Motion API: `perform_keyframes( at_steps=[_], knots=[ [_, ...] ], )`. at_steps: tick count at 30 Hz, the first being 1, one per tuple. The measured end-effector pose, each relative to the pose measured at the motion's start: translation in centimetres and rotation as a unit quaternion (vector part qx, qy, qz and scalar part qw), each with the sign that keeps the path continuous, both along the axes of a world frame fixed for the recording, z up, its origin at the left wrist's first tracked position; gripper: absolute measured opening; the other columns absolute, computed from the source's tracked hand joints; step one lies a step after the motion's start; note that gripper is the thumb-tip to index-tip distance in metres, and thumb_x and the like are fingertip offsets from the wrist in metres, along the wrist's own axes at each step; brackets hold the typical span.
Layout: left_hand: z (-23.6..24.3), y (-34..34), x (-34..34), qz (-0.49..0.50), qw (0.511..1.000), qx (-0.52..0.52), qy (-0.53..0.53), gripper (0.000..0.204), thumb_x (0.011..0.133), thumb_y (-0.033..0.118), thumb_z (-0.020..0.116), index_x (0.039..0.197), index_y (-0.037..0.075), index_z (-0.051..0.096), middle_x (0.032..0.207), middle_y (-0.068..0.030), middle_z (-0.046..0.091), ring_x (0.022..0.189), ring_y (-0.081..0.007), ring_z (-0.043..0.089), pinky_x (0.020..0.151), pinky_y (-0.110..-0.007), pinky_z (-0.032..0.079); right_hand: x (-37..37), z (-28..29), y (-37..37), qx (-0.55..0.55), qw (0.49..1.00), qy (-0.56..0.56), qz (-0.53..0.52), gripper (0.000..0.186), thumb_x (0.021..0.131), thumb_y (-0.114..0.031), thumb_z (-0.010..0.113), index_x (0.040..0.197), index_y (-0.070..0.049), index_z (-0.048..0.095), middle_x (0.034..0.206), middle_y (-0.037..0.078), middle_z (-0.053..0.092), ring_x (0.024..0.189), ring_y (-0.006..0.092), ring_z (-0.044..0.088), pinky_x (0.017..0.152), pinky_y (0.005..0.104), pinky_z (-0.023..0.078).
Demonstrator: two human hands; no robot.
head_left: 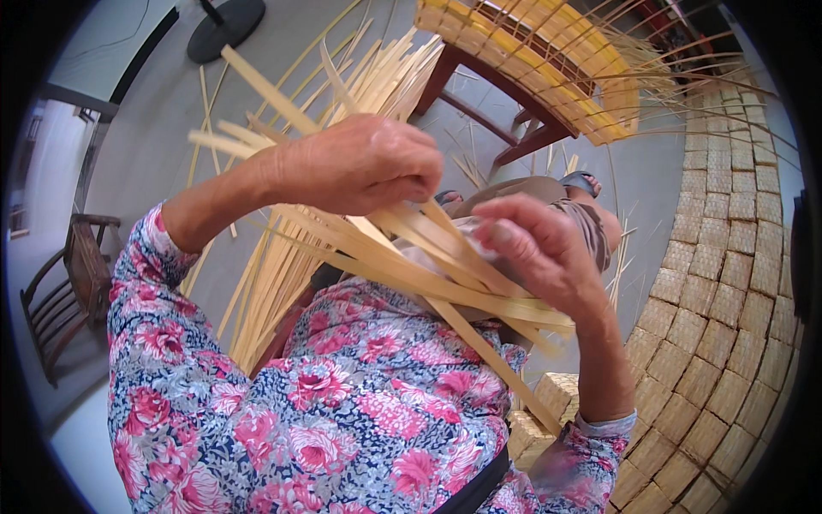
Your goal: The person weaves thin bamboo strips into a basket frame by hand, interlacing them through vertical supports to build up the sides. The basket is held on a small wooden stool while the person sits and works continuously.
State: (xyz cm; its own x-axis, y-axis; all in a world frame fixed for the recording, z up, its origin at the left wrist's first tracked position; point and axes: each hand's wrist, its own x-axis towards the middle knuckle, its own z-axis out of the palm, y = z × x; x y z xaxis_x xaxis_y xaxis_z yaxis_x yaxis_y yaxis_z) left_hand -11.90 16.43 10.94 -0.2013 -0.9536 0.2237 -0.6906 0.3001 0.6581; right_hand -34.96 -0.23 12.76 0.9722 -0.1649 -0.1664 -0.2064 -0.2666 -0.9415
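Note:
My left hand (364, 164) is closed in a fist over my lap, gripping pale, flat bamboo strips (419, 227). Several strips stick out past its wrist toward the upper left, and others slant down to the right from under its fingers. Slightly blurred, my right hand (535, 248) hovers beside the strips' right-hand ends, thumb and fingers apart, with nothing visible between them. Across my lap the strips overlap one another at angles. The tips of the left fingers are partly hidden.
A thick bundle of loose strips (278, 287) lies at my left. Ahead stands a dark red wooden stool (505, 128) under a yellow woven frame (616, 103) with long thin rods. Woven blocks (715, 317) line the right side. A wooden chair (73, 283) is far left, near a round black base (224, 30).

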Motion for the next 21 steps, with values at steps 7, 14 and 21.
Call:
perform_keyframes(
  at_steps=[7, 14, 21],
  knots=[
    [0.3, -1.4, -0.4, -0.003, 0.999, -0.040, 0.003, 0.012, 0.091, 0.015, 0.065, 0.090, 0.004, 0.059, 0.085, -0.0106, 0.059, 0.082, -0.0320, 0.063, 0.069, -0.041, 0.050, -1.3, 0.2, 1.3, -0.016, 0.996, 0.084, 0.022, 0.020, 0.101, -0.017, 0.059, 0.101, 0.002, 0.061, 0.074, 0.007, 0.055, 0.071, 0.0122, 0.049, 0.065, 0.0301, 0.045],
    [0.2, -0.1, 0.2, 0.050, 0.992, -0.102, -0.046, 0.016, 0.082, 0.013, 0.078, 0.094, 0.010, 0.068, 0.093, -0.0066, 0.064, 0.091, -0.0278, 0.062, 0.078, -0.040, 0.050, -1.8, -0.8, 2.1, -0.066, 0.995, 0.068, -0.027, 0.020, 0.101, -0.017, 0.060, 0.100, 0.003, 0.061, 0.071, 0.010, 0.055, 0.068, 0.0142, 0.049, 0.063, 0.0316, 0.045],
    [-2.0, 2.3, 0.0, 0.079, 0.989, -0.081, -0.091, 0.021, 0.082, 0.019, 0.078, 0.095, 0.009, 0.064, 0.095, -0.0073, 0.065, 0.095, -0.0288, 0.062, 0.083, -0.041, 0.049, -2.3, -0.5, 2.3, -0.084, 0.995, 0.059, -0.011, 0.020, 0.099, -0.016, 0.060, 0.102, 0.003, 0.061, 0.073, 0.014, 0.058, 0.066, 0.0191, 0.053, 0.063, 0.0330, 0.046]
  ],
)
